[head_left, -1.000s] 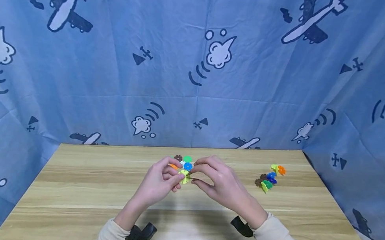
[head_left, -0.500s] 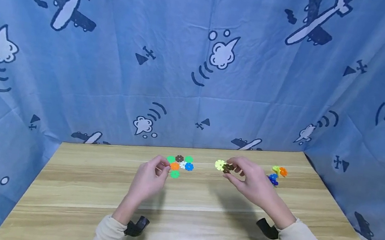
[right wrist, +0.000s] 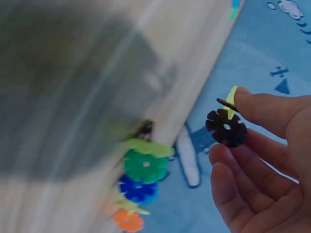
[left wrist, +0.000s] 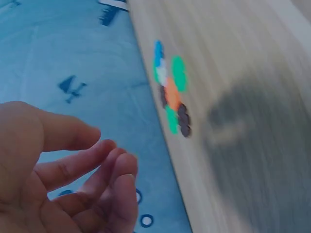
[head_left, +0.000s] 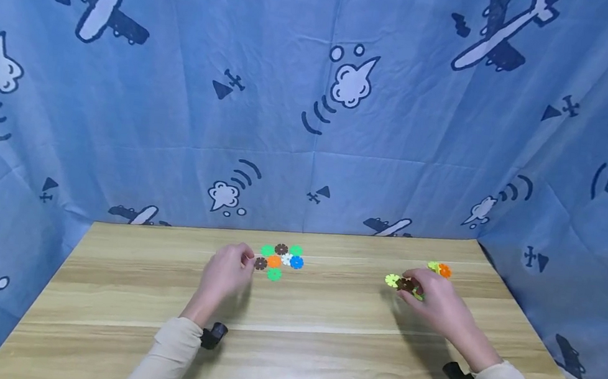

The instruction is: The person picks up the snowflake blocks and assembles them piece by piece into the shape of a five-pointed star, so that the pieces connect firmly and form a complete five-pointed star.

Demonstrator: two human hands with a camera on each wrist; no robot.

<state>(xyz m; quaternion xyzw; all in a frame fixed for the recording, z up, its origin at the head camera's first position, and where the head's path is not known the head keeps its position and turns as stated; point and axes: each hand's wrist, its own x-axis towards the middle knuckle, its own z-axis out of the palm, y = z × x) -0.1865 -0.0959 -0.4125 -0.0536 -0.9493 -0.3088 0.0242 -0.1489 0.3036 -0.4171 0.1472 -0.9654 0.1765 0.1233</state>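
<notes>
My right hand (head_left: 440, 302) pinches a small cluster of joined snowflake discs between thumb and fingertips. In the right wrist view the cluster has a dark brown disc (right wrist: 236, 134) facing the camera, with another brown disc edge-on and a yellow-green disc (right wrist: 232, 99) slotted in. The head view shows this held yellow-green disc (head_left: 392, 280) poking out left of the fingers. My left hand (head_left: 223, 274) holds nothing; its fingers are loosely bent just left of a flat group of loose discs, beside a brown disc (head_left: 260, 263) and an orange disc (head_left: 274, 262).
The loose group also has green, white and blue (head_left: 297, 262) discs. Joined clusters lie on the table's right, partly behind my right hand: green (right wrist: 153, 158), blue (right wrist: 138, 189) and orange (right wrist: 129, 221) discs show. A blue airplane-print curtain (head_left: 267, 116) borders the wooden table (head_left: 285, 350).
Both hands were together on the yellow-green and brown discs; they have parted. My right hand carried the joined discs to the right, and my left hand drew back left, uncovering the loose discs.
</notes>
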